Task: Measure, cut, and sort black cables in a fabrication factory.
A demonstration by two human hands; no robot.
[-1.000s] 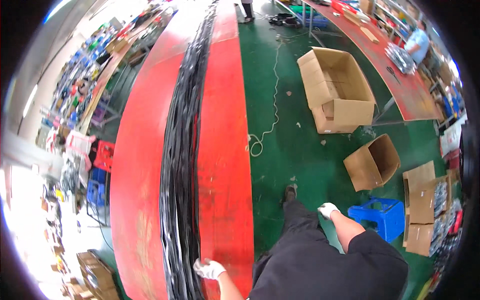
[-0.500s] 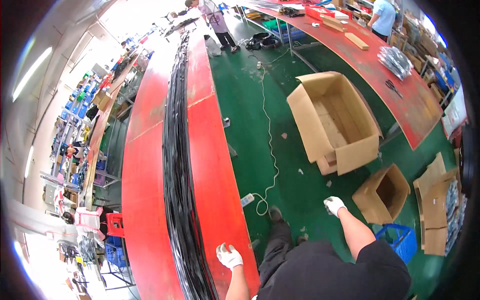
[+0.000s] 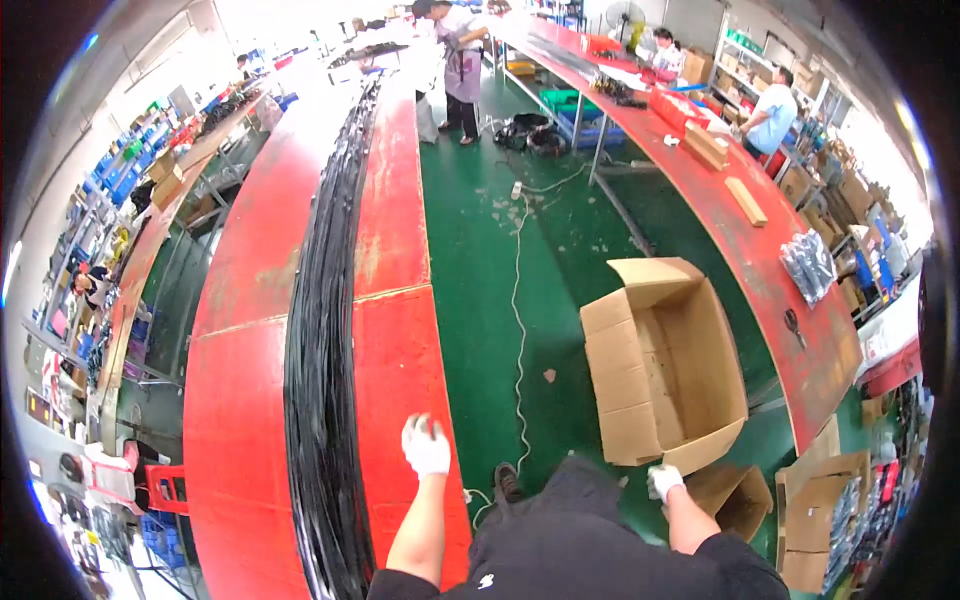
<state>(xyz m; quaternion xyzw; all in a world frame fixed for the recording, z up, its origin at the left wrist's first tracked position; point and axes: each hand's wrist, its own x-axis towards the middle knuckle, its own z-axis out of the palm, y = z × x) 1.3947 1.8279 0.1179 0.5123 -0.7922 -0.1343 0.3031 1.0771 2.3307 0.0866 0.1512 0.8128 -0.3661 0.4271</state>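
Nearest me, the right grip point(image 3: 664, 482) is by the big carton's point(image 3: 622, 390) lower flap, fingers curled; whether it pinches the cardboard, I can't tell. And the left grip point(image 3: 427, 446), loosely spread, apparently empty, hovers over the red counter point(image 3: 240, 430), just right of the black strips point(image 3: 322, 400), laid in one long bundle down its length! Between handlings, I'd judge; working the strips would call for the left to reach over and close. Far off, a worker point(image 3: 463, 75) stands beside the counter.
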